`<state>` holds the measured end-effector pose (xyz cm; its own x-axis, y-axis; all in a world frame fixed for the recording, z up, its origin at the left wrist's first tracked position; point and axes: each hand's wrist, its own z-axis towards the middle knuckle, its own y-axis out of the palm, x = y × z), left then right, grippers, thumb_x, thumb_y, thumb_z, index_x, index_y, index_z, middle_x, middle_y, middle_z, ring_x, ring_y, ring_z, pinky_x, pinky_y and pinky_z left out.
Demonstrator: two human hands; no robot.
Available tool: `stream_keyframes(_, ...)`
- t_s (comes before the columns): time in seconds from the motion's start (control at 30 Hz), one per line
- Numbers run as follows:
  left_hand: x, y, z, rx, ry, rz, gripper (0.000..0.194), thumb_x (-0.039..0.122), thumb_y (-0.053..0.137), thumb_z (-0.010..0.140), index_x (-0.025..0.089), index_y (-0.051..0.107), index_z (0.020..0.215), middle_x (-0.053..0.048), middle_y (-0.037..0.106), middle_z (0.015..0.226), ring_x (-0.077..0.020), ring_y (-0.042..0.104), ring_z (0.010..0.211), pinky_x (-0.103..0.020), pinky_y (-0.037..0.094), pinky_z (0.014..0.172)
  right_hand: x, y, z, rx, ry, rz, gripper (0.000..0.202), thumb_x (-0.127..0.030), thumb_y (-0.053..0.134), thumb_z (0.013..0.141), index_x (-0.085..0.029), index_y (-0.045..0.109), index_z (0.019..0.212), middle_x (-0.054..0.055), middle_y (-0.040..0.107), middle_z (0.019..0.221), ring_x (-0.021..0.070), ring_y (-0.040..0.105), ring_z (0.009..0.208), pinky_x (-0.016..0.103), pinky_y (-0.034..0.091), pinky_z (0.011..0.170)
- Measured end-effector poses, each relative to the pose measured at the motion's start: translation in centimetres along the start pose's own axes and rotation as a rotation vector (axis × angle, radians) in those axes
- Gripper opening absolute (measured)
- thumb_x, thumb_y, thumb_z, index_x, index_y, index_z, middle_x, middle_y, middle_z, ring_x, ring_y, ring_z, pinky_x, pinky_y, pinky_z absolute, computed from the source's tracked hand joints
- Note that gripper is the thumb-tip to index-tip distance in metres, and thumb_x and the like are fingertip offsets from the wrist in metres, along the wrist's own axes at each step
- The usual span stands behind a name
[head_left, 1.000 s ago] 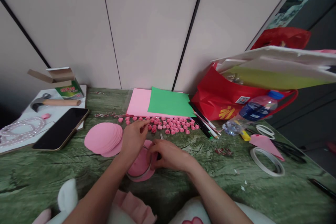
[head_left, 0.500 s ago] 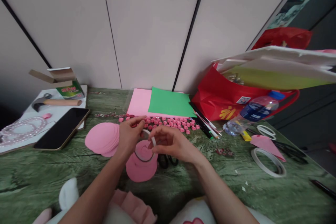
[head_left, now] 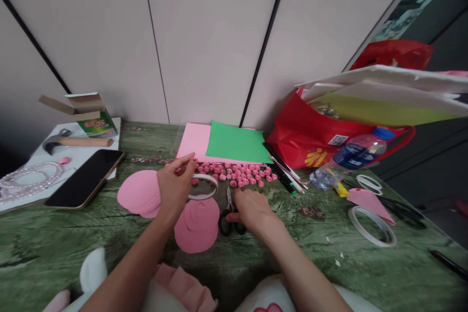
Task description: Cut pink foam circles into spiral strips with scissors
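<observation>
My left hand (head_left: 175, 183) has its fingers closed on a narrow white roll of tape (head_left: 216, 187), held tilted above the table. Under the roll lies a stack of pink paper discs (head_left: 196, 238), the top one looking cut into a spiral. My right hand (head_left: 254, 209) is closed around the black-handled scissors (head_left: 229, 200), which lie beside that stack with the blades pointing away from me; its fingertips are partly hidden. Another stack of pink discs (head_left: 138, 192) rests left of my left hand. Many small rolled pink paper flowers (head_left: 248, 174) are spread behind both hands.
Green paper (head_left: 237, 142) and pink paper (head_left: 192, 139) lie at the back. To the right are pens (head_left: 283, 178), a red bag (head_left: 296, 136), a water bottle (head_left: 351, 158) and a wider tape roll (head_left: 372, 241). A phone (head_left: 86, 180) and hammer (head_left: 86, 142) are left.
My right hand has let go of the tape roll and moved down and right onto the scissors. My left hand keeps the roll, now tilted flatter and slightly higher.
</observation>
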<state>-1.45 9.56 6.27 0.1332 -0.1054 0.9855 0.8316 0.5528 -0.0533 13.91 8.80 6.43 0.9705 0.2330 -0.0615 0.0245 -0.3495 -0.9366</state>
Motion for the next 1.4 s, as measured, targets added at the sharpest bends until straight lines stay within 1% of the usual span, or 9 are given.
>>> stream_keyframes(0.3, 0.3, -0.1, -0.3, -0.041, 0.060, 0.049, 0.029, 0.028, 0.063, 0.063, 0.017, 0.070, 0.089, -0.001, 0.063, 0.058, -0.0079, 0.049, 0.043, -0.017, 0.033, 0.035, -1.2, -0.6, -1.1, -0.064, -0.002, -0.057, 0.029, -0.016, 0.067, 0.059, -0.014, 0.065, 0.088, 0.017, 0.065, 0.094, 0.0275, 0.062, 0.088, 0.033, 0.047, 0.068)
stream_keyframes(0.5, 0.6, -0.1, 0.3, -0.029, -0.119, -0.327, 0.034, 0.026, 0.068, 0.058, 0.013, 0.068, 0.090, -0.003, 0.065, 0.068, -0.0018, 0.038, 0.038, -0.014, 0.023, 0.031, -0.1, -0.3, -0.9, -0.053, -0.070, 0.026, 0.033, -0.020, 0.068, 0.055, -0.012, 0.065, 0.087, 0.017, 0.065, 0.090, 0.0294, 0.061, 0.084, 0.032, 0.044, 0.064)
stream_keyframes(0.67, 0.9, -1.0, 0.9, -0.326, -0.271, -0.509, 0.036, 0.022, 0.070, 0.056, 0.011, 0.067, 0.090, -0.004, 0.065, 0.071, 0.0034, 0.024, 0.031, -0.014, 0.019, 0.029, 2.7, -0.4, -0.4, -0.093, -0.353, 0.422, 0.030, -0.020, 0.061, 0.060, -0.016, 0.060, 0.090, 0.003, 0.064, 0.074, 0.0151, 0.058, 0.068, 0.022, 0.039, 0.057)
stream_keyframes(0.83, 0.9, -1.1, 0.6, -0.507, -0.389, -0.469, 0.035, 0.021, 0.070, 0.058, 0.011, 0.067, 0.092, 0.003, 0.055, 0.047, 0.0028, 0.019, 0.030, -0.016, 0.028, 0.033, 3.6, -1.3, -0.1, -0.064, -0.474, 1.200, 0.041, -0.020, 0.060, 0.067, -0.020, 0.048, 0.106, -0.002, 0.062, 0.073, 0.0109, 0.058, 0.066, 0.023, 0.044, 0.059)
stream_keyframes(0.93, 0.6, -0.8, 0.4, -0.471, -0.363, -0.423, 0.036, 0.023, 0.071, 0.056, 0.011, 0.067, 0.090, 0.005, 0.051, 0.044, 0.0023, 0.020, 0.030, -0.016, 0.024, 0.031, 2.5, -1.6, -0.4, -0.016, -0.514, 1.484, 0.044, -0.022, 0.069, 0.059, -0.020, 0.049, 0.098, -0.002, 0.063, 0.075, 0.0115, 0.060, 0.066, 0.025, 0.047, 0.061)
stream_keyframes(1.1, 0.0, -0.4, 0.4, -0.327, -0.222, -0.247, 0.039, 0.029, 0.068, 0.058, 0.010, 0.066, 0.092, 0.001, 0.056, 0.050, -0.0029, 0.037, 0.032, -0.016, 0.024, 0.031, -0.4, -0.8, -0.8, -0.041, -0.507, 1.608, 0.041, -0.024, 0.074, 0.051, -0.019, 0.048, 0.082, -0.003, 0.063, 0.068, 0.0119, 0.060, 0.060, 0.025, 0.049, 0.055)
stream_keyframes(1.23, -0.3, -0.3, -0.1, 0.014, 0.098, 0.051, 0.031, 0.031, 0.057, 0.069, 0.015, 0.066, 0.094, -0.004, 0.066, 0.071, -0.0124, 0.060, 0.056, -0.023, 0.047, 0.051, -2.4, 0.2, -0.3, 0.142, -0.360, 1.788, 0.043, -0.025, 0.075, 0.048, -0.020, 0.046, 0.078, -0.005, 0.061, 0.062, 0.0117, 0.059, 0.053, 0.023, 0.047, 0.050)
stream_keyframes(1.3, -0.4, 0.0, -0.7, 0.142, 0.271, 0.137, 0.028, 0.029, 0.053, 0.073, 0.017, 0.065, 0.095, -0.005, 0.066, 0.087, -0.0132, 0.062, 0.068, -0.026, 0.049, 0.065, -3.0, 0.6, -0.1, 0.272, -0.266, 1.906, 0.043, -0.026, 0.075, 0.048, -0.020, 0.044, 0.078, -0.005, 0.060, 0.061, 0.0121, 0.060, 0.055, 0.023, 0.048, 0.052)
stream_keyframes(1.4, -0.6, 0.6, -1.9, 0.077, 0.321, 0.169, 0.027, 0.028, 0.051, 0.075, 0.019, 0.065, 0.098, -0.005, 0.066, 0.092, -0.0138, 0.062, 0.071, -0.027, 0.050, 0.068, -3.4, 0.8, 0.1, 0.390, -0.204, 2.016, 0.042, -0.026, 0.074, 0.051, -0.020, 0.043, 0.079, -0.004, 0.061, 0.065, 0.0119, 0.061, 0.058, 0.025, 0.048, 0.058)
